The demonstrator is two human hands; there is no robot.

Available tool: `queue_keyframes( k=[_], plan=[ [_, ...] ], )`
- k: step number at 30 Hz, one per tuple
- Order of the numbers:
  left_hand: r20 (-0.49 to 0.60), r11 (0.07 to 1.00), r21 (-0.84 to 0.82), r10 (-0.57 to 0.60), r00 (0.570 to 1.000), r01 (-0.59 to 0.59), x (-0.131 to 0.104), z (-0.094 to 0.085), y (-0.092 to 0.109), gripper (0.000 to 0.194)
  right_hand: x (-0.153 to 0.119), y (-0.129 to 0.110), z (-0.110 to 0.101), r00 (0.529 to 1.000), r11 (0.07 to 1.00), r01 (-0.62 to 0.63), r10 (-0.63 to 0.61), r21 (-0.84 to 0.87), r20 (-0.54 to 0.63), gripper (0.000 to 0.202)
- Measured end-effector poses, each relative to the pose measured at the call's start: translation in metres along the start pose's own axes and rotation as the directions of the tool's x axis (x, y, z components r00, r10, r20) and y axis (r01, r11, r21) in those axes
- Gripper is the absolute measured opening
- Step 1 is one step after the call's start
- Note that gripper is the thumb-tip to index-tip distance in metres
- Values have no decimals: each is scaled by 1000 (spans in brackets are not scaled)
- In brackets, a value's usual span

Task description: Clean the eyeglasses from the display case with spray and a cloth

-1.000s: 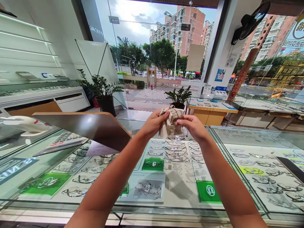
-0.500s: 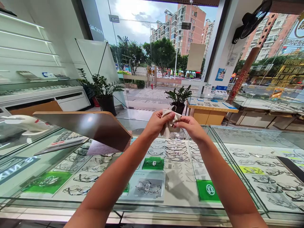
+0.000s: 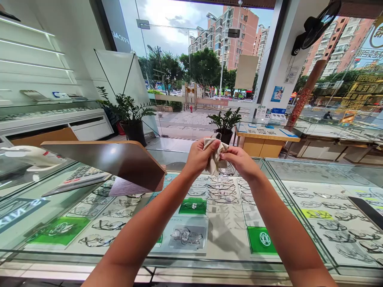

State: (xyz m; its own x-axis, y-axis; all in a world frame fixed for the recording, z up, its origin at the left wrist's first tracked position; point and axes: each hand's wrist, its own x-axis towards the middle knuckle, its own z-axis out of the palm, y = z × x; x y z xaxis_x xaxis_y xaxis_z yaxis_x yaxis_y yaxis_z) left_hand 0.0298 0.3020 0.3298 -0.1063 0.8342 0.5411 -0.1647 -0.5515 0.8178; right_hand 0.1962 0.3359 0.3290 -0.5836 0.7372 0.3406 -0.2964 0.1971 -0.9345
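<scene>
Over the glass showcase, my left hand [image 3: 200,156] is closed on a crumpled beige cloth [image 3: 213,162], its thumb pressed on top. Close to it on the right, my right hand [image 3: 239,160] pinches a thin pair of eyeglasses [image 3: 226,168] by the cloth's edge. The cloth and fingers cover most of the eyeglasses; a thin curved rim shows above the cloth and a clear lens below my right fingers. Against the spectacles displayed behind, the lower outline is hard to separate.
Rows of spectacles [image 3: 221,186] lie inside the glass showcase [image 3: 221,261]. A tilted dark board [image 3: 119,161] and a calculator [image 3: 80,177] are on the left. A dark flat object [image 3: 366,211] lies at right. Potted plants [image 3: 134,129] stand beyond, by the glass doors.
The cloth has shifted and hangs slightly lower between my hands, and the clear lens shows more below my right fingers. Both hands stay in nearly the same place.
</scene>
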Motion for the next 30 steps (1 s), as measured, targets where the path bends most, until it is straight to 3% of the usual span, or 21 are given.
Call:
queue_keyframes(
  k=[3, 6, 9, 12, 15, 19, 24, 30],
  plan=[
    [141, 998, -10, -57, 988, 59, 5, -10, 3, 54, -1, -4, 0, 1000, 1000, -11, 11, -21, -21, 18],
    [312, 992, -36, -100, 945, 117, 11, -21, 7, 49, -3, -11, -4, 999, 999, -17, 16, -30, -34, 18],
    [384, 990, -59, -99, 918, 131, 14, -25, 8, 40, -4, -15, -9, 999, 1000, -14, 13, -16, -52, 19],
    [339, 992, -64, -84, 937, 112, 11, -19, 5, 40, -2, -11, -9, 999, 1000, -23, 23, 4, -33, 21],
    [178, 996, -65, -42, 983, 54, 6, -9, 0, 43, 0, -3, -6, 999, 999, -46, 46, 20, 8, 26],
    [40, 1000, 26, -2, 999, 0, 3, -4, -1, 57, 1, 5, 0, 997, 999, -42, 41, 12, 63, 29],
    [69, 998, 61, -25, 997, 20, 8, -9, 1, 64, 1, 4, 5, 999, 1000, 26, -26, -8, 30, 31],
    [35, 965, 241, 100, 994, -105, 6, -10, -1, 62, 1, 2, 11, 997, 997, 77, -76, -30, 19, 33]
  ],
)
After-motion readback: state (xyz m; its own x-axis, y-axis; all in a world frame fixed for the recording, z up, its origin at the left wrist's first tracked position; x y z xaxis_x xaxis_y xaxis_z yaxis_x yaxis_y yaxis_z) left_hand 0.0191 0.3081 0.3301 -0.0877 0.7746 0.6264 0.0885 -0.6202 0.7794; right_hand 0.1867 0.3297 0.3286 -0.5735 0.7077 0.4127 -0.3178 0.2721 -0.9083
